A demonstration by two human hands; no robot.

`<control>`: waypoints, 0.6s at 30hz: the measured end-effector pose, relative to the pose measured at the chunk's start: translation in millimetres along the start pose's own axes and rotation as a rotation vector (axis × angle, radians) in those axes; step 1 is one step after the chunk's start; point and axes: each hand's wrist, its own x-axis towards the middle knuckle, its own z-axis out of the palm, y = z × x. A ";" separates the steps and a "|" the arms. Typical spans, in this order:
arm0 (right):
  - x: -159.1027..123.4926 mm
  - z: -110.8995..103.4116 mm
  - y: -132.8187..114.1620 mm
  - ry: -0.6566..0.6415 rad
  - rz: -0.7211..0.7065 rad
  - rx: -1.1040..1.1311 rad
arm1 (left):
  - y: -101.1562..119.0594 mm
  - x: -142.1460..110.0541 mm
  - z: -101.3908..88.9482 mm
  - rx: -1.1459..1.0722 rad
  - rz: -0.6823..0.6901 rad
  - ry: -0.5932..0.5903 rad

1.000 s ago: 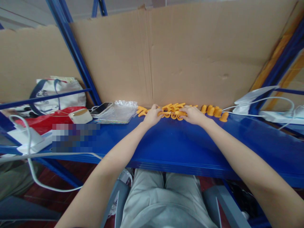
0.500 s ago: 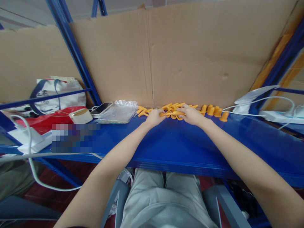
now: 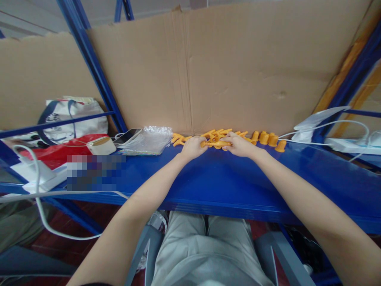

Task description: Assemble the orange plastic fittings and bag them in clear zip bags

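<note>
Fingertips pinched narrow, the left hand point(image 3: 192, 147) and right hand point(image 3: 240, 145) have an orange piece point(image 3: 218, 143) strung between them, seemingly steadied from both ends; forked orange pieces point(image 3: 178, 139) lie close around; orange cups point(image 3: 263, 138) sit beyond the right hand, near the cardboard point(image 3: 238, 71).

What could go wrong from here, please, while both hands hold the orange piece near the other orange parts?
The orange piece between the left hand and right hand might slip among the loose orange parts close behind. The right hand could perhaps knock the orange cups beside it.
</note>
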 end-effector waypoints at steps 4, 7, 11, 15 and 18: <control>2.7 1.6 6.8 0.009 -0.026 0.087 | -0.3 0.3 -0.8 0.032 0.006 0.002; 3.1 1.9 10.5 0.058 0.049 0.151 | -0.3 1.1 -1.2 0.034 0.002 0.002; 1.4 2.1 18.7 0.026 0.156 0.455 | -1.5 2.0 -1.2 0.048 -0.008 -0.005; -0.2 -0.1 24.3 -0.017 0.242 0.761 | -3.3 2.0 -2.2 0.078 0.005 0.002; -1.6 -3.7 20.2 -0.081 0.324 0.882 | -4.0 1.5 -3.5 0.094 0.014 0.014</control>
